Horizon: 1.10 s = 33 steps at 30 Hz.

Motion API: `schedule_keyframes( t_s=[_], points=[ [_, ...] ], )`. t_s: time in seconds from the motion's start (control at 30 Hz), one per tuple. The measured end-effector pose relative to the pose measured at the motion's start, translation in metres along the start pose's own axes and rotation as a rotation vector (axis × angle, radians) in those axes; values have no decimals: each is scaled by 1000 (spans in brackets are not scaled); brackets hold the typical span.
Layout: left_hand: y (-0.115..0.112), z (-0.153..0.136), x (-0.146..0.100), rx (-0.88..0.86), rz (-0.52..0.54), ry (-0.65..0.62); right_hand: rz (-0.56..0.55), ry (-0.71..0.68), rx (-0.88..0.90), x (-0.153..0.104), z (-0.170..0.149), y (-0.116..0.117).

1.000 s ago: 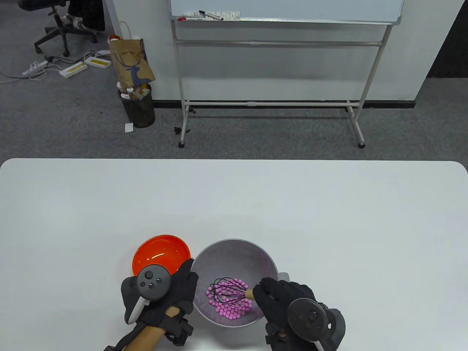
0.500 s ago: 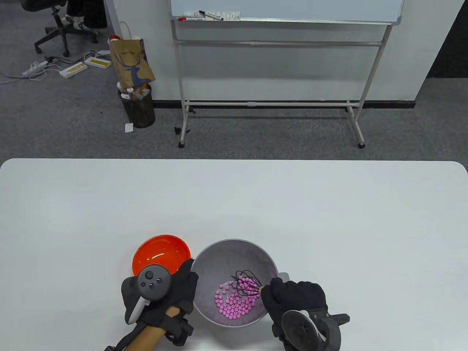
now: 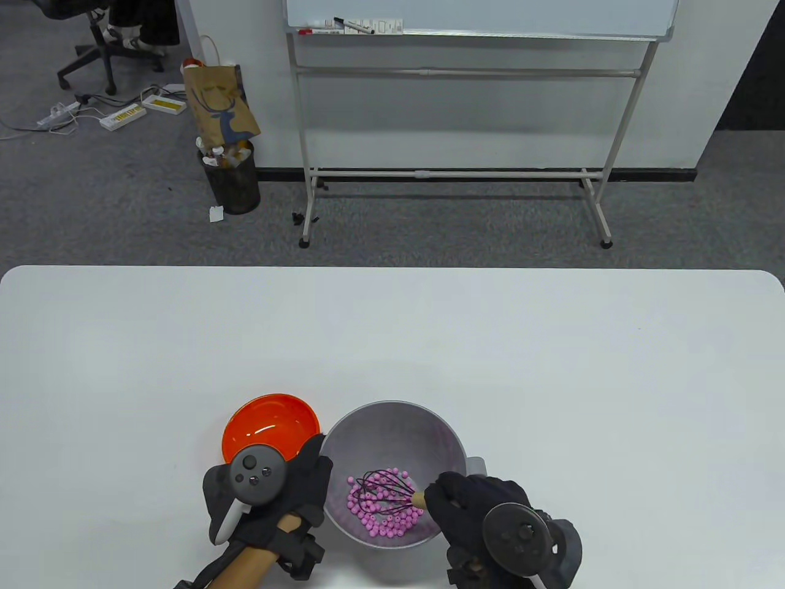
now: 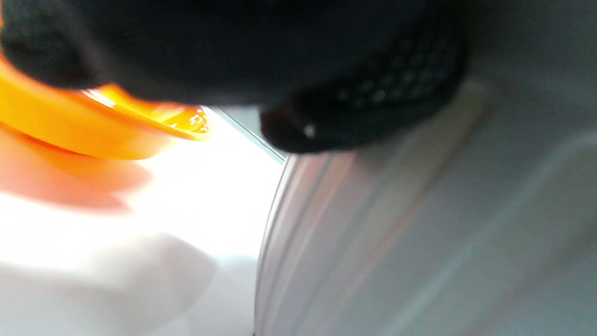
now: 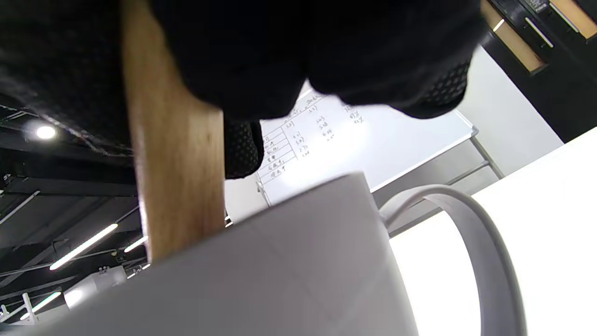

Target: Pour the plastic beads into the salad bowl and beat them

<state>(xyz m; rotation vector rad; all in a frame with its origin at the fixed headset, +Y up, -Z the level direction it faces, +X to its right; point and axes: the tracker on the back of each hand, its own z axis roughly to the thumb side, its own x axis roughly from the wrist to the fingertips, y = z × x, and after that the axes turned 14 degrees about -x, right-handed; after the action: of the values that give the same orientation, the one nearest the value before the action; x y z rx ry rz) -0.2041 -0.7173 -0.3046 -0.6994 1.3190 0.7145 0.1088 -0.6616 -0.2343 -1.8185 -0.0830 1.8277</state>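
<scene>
With my right hand [image 3: 475, 506] curled round the whisk [image 3: 386, 492] handle and my left hand [image 3: 288, 485] seemingly braced flat against the salad bowl [image 3: 392, 417], I should stir low so the beads [image 3: 383, 521] stay inside.

The round grey salad bowl [image 3: 392, 423] looks like matt plastic, beside a glossy orange plastic bowl [image 3: 270, 423]. The black wire whisk [image 3: 383, 494] has a smooth pale wooden handle [image 5: 175, 154]. Small pink plastic beads [image 3: 386, 521] look matt, as does the smooth white counter [image 3: 552, 368].
</scene>
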Motion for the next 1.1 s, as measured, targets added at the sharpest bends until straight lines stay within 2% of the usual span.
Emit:
schedule_keyframes(
  t_s=[0.3, 0.6, 0.7, 0.83, 1.0, 1.1],
  points=[
    [0, 0, 0, -1, 3, -1, -96, -27, -114, -3, 3, -3],
    [0, 0, 0, 5, 4, 0, -176, -86, -260, -9, 14, -18],
    [0, 0, 0, 6, 5, 1, -157, -107, -261, -10, 19, -24],
    [0, 0, 0, 6, 5, 1, -66, -99, -174, -7, 19, -28],
    [0, 0, 0, 6, 6, 0, 37, -38, -21, -1, 10, -14],
    [0, 0, 0, 6, 4, -2, 15, 2, 7, 1, 5, -6]
  ],
)
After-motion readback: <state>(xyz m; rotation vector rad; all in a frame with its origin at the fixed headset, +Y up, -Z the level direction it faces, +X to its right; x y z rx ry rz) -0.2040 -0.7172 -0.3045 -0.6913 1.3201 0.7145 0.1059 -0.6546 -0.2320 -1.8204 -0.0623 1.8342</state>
